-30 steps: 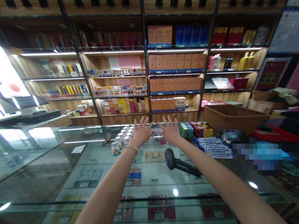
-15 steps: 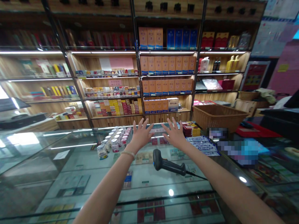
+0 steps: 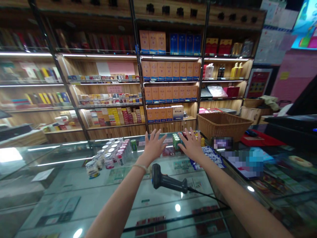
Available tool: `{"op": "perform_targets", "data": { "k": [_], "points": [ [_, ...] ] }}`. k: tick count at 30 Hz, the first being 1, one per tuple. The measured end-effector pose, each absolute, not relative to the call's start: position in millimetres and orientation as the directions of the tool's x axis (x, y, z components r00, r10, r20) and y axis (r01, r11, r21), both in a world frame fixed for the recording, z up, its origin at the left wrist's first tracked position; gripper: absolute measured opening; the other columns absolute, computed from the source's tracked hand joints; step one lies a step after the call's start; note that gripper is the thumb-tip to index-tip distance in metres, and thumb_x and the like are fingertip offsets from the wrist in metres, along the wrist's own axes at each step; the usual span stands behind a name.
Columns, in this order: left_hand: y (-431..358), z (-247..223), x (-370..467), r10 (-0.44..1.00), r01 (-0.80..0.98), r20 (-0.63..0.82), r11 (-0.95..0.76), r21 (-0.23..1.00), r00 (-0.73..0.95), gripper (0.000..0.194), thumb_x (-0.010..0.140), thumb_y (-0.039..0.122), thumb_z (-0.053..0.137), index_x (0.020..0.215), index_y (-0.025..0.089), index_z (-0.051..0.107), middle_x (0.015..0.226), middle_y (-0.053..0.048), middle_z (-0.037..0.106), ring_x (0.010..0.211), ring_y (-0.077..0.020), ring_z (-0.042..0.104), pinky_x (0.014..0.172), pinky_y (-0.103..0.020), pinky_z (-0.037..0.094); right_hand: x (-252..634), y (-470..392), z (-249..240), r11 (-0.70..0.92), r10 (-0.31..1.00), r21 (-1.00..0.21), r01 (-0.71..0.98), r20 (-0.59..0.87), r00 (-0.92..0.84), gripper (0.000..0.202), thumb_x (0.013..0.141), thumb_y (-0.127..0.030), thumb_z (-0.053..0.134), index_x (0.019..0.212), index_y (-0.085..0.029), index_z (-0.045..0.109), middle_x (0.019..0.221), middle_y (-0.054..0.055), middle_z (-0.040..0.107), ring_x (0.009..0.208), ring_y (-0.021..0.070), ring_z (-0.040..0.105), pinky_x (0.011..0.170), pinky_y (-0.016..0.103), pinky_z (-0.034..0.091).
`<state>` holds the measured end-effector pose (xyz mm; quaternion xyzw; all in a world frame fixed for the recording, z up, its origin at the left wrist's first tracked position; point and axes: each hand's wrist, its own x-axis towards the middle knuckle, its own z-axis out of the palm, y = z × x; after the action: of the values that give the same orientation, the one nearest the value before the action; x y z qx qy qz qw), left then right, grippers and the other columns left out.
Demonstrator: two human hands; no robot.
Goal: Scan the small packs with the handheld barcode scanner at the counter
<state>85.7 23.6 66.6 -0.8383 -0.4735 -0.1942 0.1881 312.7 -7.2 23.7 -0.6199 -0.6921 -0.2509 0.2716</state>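
Both my hands reach forward over the glass counter [image 3: 133, 198], palms down. My left hand [image 3: 154, 147] has its fingers spread and holds nothing; rows of small lidded jars [image 3: 109, 160] and a small green container [image 3: 133, 144] stand to its left. My right hand [image 3: 191, 145] is likewise spread and empty. Just left of its fingers are green containers [image 3: 176, 140]. Blue-and-white packets [image 3: 213, 157] lie beside its wrist, partly hidden by the arm. A black barcode scanner [image 3: 169, 181] lies between my forearms, its cable running off to the right.
Behind the counter, shelves hold rows of orange boxes [image 3: 172, 71] and many small packs [image 3: 114, 115]. A wicker basket [image 3: 223, 124] stands at the right rear, near a red mat [image 3: 262, 138]. A tablet-like device [image 3: 245, 168] lies on the right.
The view has turned slightly right, so the shelves and counter goods sit further left. Green containers now show beside both hands. My hands stay spread and empty.
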Motion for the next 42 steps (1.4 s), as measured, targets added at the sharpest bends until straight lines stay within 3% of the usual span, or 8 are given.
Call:
{"op": "perform_targets", "data": {
  "k": [12,29,36,42],
  "points": [
    [56.0,43.6,120.8,0.757,0.857,0.418,-0.5,-0.124,0.502,0.056,0.097,0.046,0.054,0.152,0.035,0.046,0.167,-0.009,0.034,0.155,-0.0346,0.026,0.123,-0.068,0.017,326.9,23.1,20.3,0.065,0.767,-0.013,0.998,0.64,-0.041,0.062,0.096,-0.054,0.056,0.153,-0.032,0.047,0.166,0.014,0.034,0.154,0.0406,0.021,0.118,0.073,0.009],
    [79.1,35.5,143.7,0.78,0.821,0.256,-0.55,-0.153,0.571,0.062,0.095,0.041,0.059,0.154,0.035,0.042,0.17,-0.009,0.025,0.157,-0.0357,0.021,0.123,-0.069,0.014,324.3,39.9,-16.4,0.088,0.816,-0.018,0.996,0.574,-0.062,0.067,0.092,-0.051,0.064,0.154,-0.031,0.045,0.17,0.013,0.022,0.156,0.0402,0.014,0.12,0.072,0.006],
    [86.8,25.8,147.2,0.758,0.805,0.281,-0.581,-0.118,0.588,0.06,0.09,0.039,0.066,0.148,0.038,0.05,0.168,-0.008,0.03,0.156,-0.0373,0.022,0.122,-0.072,0.012,324.7,40.9,-23.2,0.112,0.786,-0.005,0.994,0.613,-0.086,0.064,0.09,-0.046,0.068,0.148,-0.026,0.052,0.168,0.014,0.027,0.156,0.0389,0.018,0.12,0.071,0.009],
    [85.5,31.6,147.1,0.715,0.781,0.353,-0.62,-0.081,0.604,0.044,0.087,0.032,0.071,0.13,0.037,0.067,0.165,-0.007,0.037,0.154,-0.0393,0.026,0.12,-0.073,0.015,324.7,41.4,-24.4,0.138,0.739,-0.012,0.99,0.667,-0.095,0.05,0.087,-0.035,0.073,0.135,-0.025,0.063,0.165,0.014,0.036,0.154,0.0355,0.024,0.12,0.069,0.013]
  ]
}}
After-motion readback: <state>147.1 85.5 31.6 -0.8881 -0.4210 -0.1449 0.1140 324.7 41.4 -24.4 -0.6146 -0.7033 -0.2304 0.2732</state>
